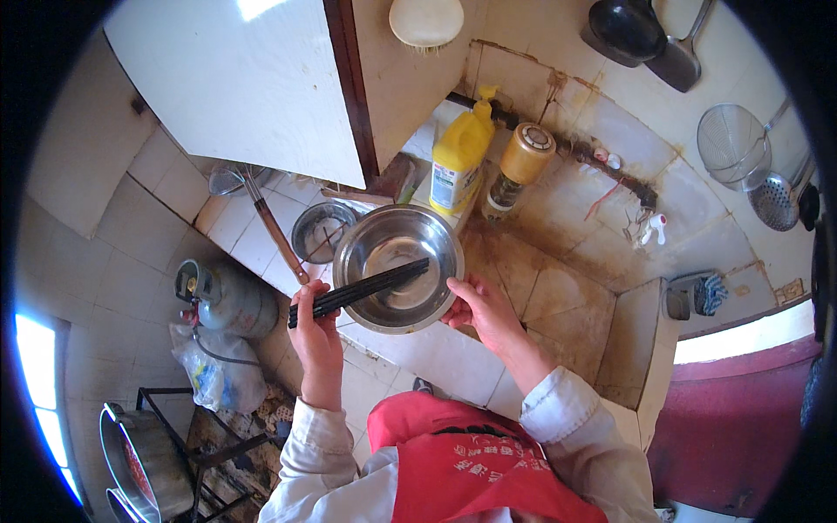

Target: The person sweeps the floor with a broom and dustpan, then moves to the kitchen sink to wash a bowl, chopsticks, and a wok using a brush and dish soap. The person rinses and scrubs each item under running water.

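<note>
My left hand [315, 327] is closed around one end of a bundle of black chopsticks [366, 288], which points right across the inside of a stainless steel bowl [399, 261]. My right hand [480, 308] grips the bowl's right rim, thumb on top and fingers below. Whether my left hand also touches the bowl is not clear. Just beyond my left hand lies a wooden-handled kitchen tool [278, 238]. A smaller metal bowl [320, 229] with thin sticks across it stands on the tiled ledge, left of the large bowl.
A yellow pump bottle [460, 157] and a gold-capped jar [522, 163] stand behind the bowl. At right is a tiled basin [562, 307] with a white tap [655, 229]. A gas cylinder [239, 304] and a metal pot [160, 467] are at left. A white cabinet [248, 85] overhangs the ledge.
</note>
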{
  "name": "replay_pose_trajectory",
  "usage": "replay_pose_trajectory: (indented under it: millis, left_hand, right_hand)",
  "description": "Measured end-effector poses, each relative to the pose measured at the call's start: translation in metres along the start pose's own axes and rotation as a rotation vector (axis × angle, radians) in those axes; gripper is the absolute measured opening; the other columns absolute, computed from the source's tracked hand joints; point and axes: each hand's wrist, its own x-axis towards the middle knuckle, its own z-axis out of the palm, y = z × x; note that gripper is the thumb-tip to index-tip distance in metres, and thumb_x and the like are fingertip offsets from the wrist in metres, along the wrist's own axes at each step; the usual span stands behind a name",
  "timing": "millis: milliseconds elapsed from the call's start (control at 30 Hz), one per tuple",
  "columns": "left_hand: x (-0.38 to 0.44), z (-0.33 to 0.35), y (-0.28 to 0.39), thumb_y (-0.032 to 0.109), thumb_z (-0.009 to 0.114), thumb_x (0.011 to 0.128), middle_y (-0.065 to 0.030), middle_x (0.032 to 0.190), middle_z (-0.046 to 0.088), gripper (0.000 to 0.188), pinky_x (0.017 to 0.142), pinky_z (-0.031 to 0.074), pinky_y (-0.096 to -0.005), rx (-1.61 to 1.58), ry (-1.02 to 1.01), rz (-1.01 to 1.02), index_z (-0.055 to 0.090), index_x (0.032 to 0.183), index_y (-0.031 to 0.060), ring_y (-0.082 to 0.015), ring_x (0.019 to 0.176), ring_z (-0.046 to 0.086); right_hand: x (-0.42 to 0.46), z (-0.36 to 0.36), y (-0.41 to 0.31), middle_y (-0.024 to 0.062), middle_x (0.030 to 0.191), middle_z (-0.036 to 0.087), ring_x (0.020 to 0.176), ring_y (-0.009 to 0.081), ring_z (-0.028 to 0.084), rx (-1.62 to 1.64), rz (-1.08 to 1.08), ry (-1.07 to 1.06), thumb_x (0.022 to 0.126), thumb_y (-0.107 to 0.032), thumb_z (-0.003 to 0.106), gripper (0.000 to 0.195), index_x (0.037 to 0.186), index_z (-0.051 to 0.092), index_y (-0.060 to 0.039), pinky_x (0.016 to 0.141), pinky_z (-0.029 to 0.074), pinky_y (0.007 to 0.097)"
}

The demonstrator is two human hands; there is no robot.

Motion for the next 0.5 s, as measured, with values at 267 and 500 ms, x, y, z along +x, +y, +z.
replay_pose_trajectory:
  millis: [267,500]
  left_hand:
    - [0.0011,-0.0082,0.0002,0.026,0.056,0.103,-0.0107,0.092,0.069,0.027,0.064,0.058,-0.0298,0.000,0.040,-0.050,0.065,0.101,0.0002,-0.0187,0.078,0.067]
    - [-0.0013,-0.0020,0.0017,0.025,0.056,0.103,-0.0110,0.092,0.068,0.027,0.064,0.058,-0.0301,-0.006,0.103,-0.056,0.065,0.101,-0.0005,-0.0186,0.078,0.067]
  right_hand:
    - [0.0039,0.0041,0.0003,0.0094,0.084,0.068,0.065,0.0164,0.068,-0.013,-0.061,0.014,0.096,-0.025,0.066,0.024,0.099,0.058,-0.0025,0.054,0.056,0.0262]
    - [0.0022,0.0002,-0.0019,0.0073,0.086,0.066,0.066,0.0160,0.068,-0.059,-0.042,0.016,0.096,-0.026,0.066,0.026,0.104,0.057,-0.0025,0.055,0.056,0.0269]
